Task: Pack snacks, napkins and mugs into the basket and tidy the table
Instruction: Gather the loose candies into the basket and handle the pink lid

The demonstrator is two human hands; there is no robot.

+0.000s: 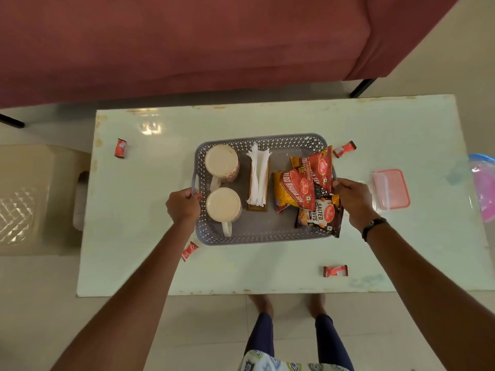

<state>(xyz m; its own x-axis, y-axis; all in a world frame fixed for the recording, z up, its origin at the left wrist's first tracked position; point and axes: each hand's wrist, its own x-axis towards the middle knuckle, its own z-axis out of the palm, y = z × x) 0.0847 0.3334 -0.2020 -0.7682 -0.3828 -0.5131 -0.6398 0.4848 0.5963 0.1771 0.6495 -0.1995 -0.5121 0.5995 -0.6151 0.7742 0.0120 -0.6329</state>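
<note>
A grey perforated basket [263, 238] sits mid-table. Inside it, two cream mugs [221, 162] [223, 204] stand at the left, a wooden holder of white napkins [257, 178] stands in the middle, and red sev packets [293, 192] [317, 164] and a dark salted peanuts packet [320, 214] lie at the right. My left hand [183, 204] is closed on the basket's left handle. My right hand [353, 199] grips the basket's right side, its fingers against the packets. Small red candy wrappers [120, 148] [344, 149] [189, 250] [335, 270] lie loose on the table around the basket.
The pale green table [150, 263] has a pink lidded box [391, 192] near its right end. A blue and pink plastic item [483, 188] sits at the right edge. A cream plastic stool [32, 199] stands left of the table, a red sofa [187, 41] behind it.
</note>
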